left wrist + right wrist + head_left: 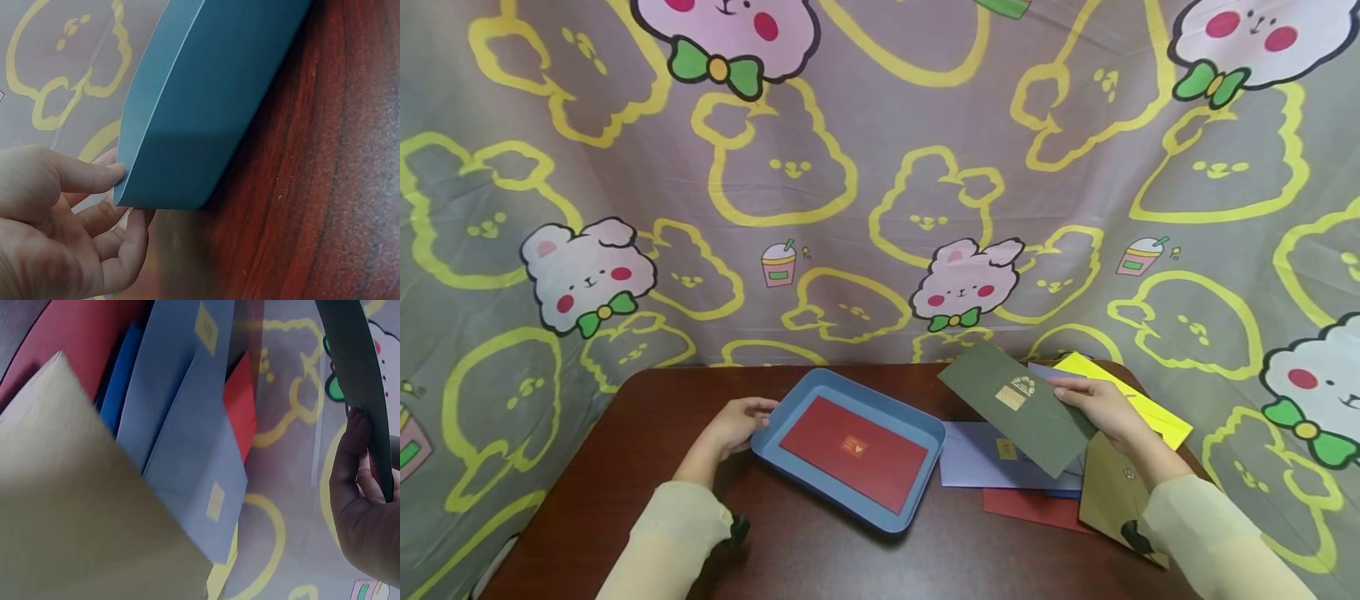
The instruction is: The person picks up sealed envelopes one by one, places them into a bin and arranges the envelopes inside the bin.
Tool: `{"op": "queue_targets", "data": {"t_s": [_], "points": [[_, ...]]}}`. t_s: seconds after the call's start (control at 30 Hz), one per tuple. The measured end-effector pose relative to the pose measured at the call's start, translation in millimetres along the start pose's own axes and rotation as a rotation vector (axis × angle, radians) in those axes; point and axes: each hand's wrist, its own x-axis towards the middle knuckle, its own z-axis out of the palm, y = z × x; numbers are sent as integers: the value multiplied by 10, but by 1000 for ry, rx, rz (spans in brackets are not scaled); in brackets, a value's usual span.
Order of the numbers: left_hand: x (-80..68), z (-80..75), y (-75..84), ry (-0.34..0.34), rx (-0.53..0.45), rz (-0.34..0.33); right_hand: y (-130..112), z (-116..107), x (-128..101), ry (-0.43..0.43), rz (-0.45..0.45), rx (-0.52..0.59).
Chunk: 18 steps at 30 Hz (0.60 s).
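Envelope handling is being carried out on a dark wooden table [625,467]. A dark green envelope [1015,406] is being gripped by the right hand [1097,408]: the fingers are curled round its right edge, with the thumb lying on the upper face, and the envelope is being held tilted above the table. In the right wrist view, the edge of the same green envelope [359,375] is being pinched by the fingers [350,456].

Directly below these fingers, a loose pile of envelopes is lying on the table: a pale blue envelope [977,454] with a small gold seal, a red envelope [1030,507] partly covered beneath it, a kraft-brown envelope [1108,500] under the right wrist, and a yellow envelope [1138,404] behind the fingers.

A blue tray [917,417] is being held at its left corner by the left hand [741,421]. In the left wrist view, the thumb [81,175] is being pressed against the tray's corner [187,125], and the other fingers are curled loosely below the rim, touching it. A red envelope with a gold seal [853,450] is lying flat inside the tray, to the right of the left fingers. The tray is resting on the table between the two hands, just beside the pile.

A cartoon-printed cloth [880,167] is hanging behind the table.
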Motion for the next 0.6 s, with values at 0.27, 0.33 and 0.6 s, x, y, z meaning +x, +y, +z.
{"op": "queue_targets", "data": {"t_s": [0.27,0.33,0.6], "points": [[-1,5,-8,17,3,0,-132,230,108,-25,-23,27],[-1,8,-12,18,3,1,-158,279,132,-30,-30,25],[-17,20,6,17,9,5,-209,423,212,-43,-69,51]]}}
